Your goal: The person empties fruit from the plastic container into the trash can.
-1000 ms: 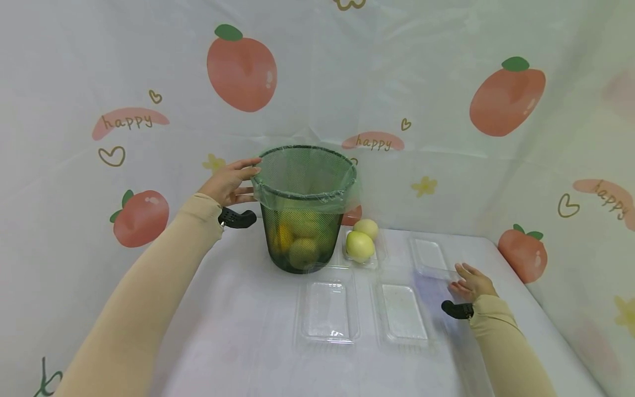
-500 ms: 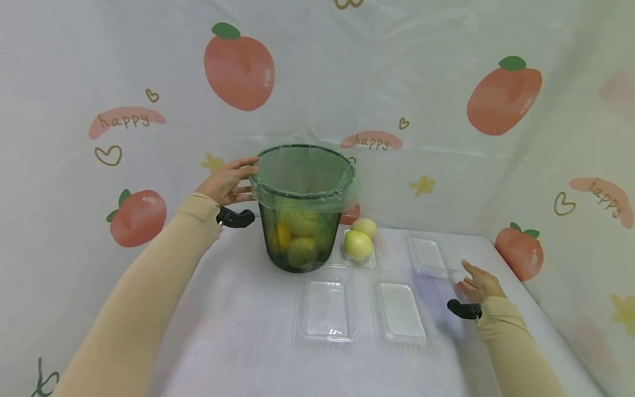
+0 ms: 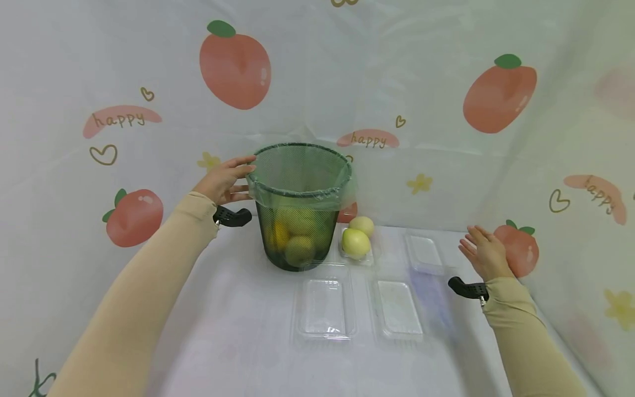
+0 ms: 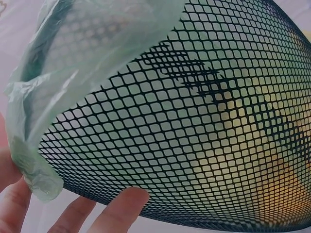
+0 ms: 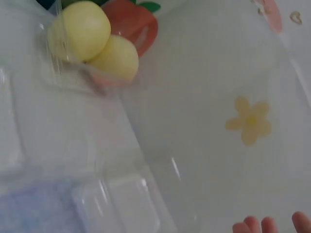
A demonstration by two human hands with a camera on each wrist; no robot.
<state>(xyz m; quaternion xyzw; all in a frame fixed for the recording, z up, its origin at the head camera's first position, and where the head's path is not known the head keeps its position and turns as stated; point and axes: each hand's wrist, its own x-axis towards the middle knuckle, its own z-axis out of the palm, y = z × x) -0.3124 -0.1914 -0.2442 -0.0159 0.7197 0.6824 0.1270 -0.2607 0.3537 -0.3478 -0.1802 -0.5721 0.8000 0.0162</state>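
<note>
My left hand [image 3: 221, 181] is at the left side of a dark mesh bin [image 3: 297, 234], its spread fingers touching the rim and the mesh. A thin green plastic bag [image 3: 297, 198] lines the bin and folds over its rim. Through the mesh show a round greenish-yellow fruit [image 3: 300, 251] and an orange-yellow fruit [image 3: 280, 236]; their kinds are unclear. My right hand [image 3: 488, 256] hovers with relaxed fingers at the right, holding nothing. Only its fingertips show in the right wrist view. A clear plastic container [image 3: 424, 255] lies to its left.
Two open clear plastic containers, one on the left [image 3: 323, 309] and one on the right [image 3: 398, 311], lie on the white table [image 3: 238, 342]. Two pale yellow fruits [image 3: 356, 243] sit in a clear container right of the bin. A printed cloth [image 3: 292, 66] hangs behind.
My right hand has risen and drawn away from the far-right container, a little to the right. My left hand stays at the bin. The whole head view shifts slightly.
</note>
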